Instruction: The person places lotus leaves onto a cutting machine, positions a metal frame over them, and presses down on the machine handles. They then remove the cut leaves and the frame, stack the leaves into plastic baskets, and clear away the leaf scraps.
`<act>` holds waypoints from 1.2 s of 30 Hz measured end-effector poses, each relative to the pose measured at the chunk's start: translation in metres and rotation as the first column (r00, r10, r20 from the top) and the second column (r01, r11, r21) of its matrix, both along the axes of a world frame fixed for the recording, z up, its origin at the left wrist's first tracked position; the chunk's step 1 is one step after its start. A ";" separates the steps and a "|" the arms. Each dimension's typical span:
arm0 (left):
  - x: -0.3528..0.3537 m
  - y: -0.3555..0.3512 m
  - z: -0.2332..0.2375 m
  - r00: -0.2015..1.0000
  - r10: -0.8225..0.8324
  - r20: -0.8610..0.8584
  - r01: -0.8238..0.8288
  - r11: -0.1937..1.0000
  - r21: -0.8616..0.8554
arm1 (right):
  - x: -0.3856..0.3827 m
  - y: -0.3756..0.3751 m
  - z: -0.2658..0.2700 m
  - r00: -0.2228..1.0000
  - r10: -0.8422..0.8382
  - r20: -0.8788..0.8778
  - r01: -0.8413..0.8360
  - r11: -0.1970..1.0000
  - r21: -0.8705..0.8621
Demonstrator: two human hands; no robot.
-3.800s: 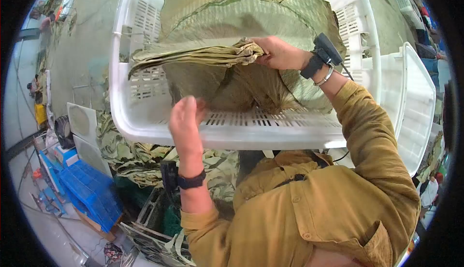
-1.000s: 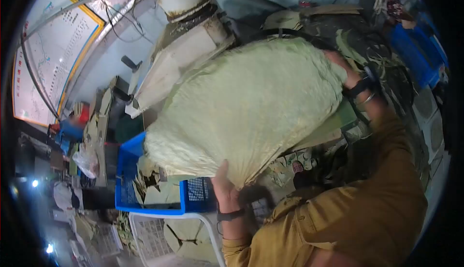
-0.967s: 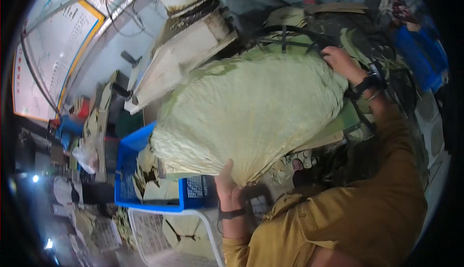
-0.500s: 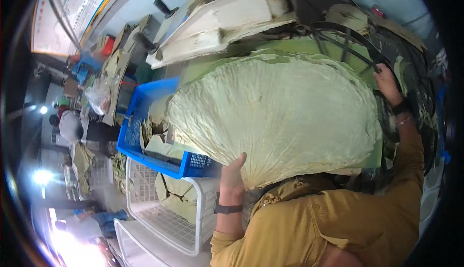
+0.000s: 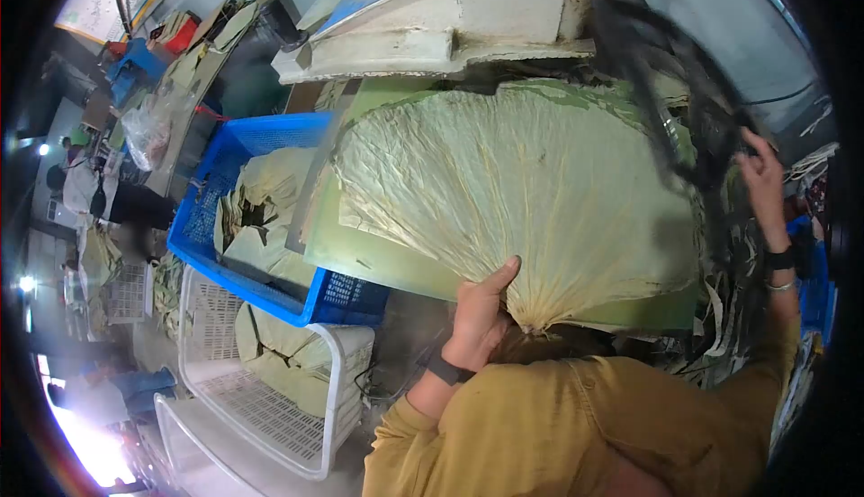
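A large pale-green dried lotus leaf (image 5: 540,191), fanned out in a half circle with ribs meeting at its lower point, lies over a translucent green board (image 5: 387,254). My left hand (image 5: 477,317) grips the leaf's lower edge, thumb on top and the fingers hidden underneath. At the right, my right hand (image 5: 763,173) has its fingers stretched out at the rim of a dark handwheel (image 5: 720,128), which is smeared by motion. The white machine head (image 5: 396,52) is just beyond the leaf's far edge.
A blue plastic crate (image 5: 243,297) with folded leaves stands left of the board, near a white basket (image 5: 337,407) also holding leaves. Leaf scraps (image 5: 715,317) hang at the right. People (image 5: 117,196) are in the far-left background.
The handwheel has turned and is now blurred. My right hand has loosened from its closed hold and moved outward and down. The leaf has shifted over the board, with my left hand still on it.
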State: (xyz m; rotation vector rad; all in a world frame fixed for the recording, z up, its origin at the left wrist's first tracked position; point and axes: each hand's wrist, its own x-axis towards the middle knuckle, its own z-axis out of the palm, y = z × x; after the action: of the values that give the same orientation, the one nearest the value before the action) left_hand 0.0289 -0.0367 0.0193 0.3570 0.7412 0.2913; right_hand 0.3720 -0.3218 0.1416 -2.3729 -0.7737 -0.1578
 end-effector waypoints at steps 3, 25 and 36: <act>0.002 -0.002 -0.003 0.999 0.014 0.034 -0.015 1.000 0.018 | -0.066 0.088 -0.001 0.944 0.167 -0.283 -0.186 0.982 -0.043; -0.097 0.066 0.029 0.874 -0.016 -0.486 0.459 0.357 0.813 | -0.109 0.198 -0.117 0.850 0.526 0.010 -0.520 0.843 -0.140; -0.008 0.205 -0.002 0.905 -0.095 -0.415 0.368 -0.312 0.876 | -0.089 0.013 -0.055 0.860 0.433 -0.269 -0.424 0.901 0.097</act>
State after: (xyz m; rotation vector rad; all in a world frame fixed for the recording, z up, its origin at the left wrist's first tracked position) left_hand 0.0212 0.1684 0.0171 2.2795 0.3609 0.4263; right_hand 0.2831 -0.3087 0.0866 -2.0645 -1.1191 0.3486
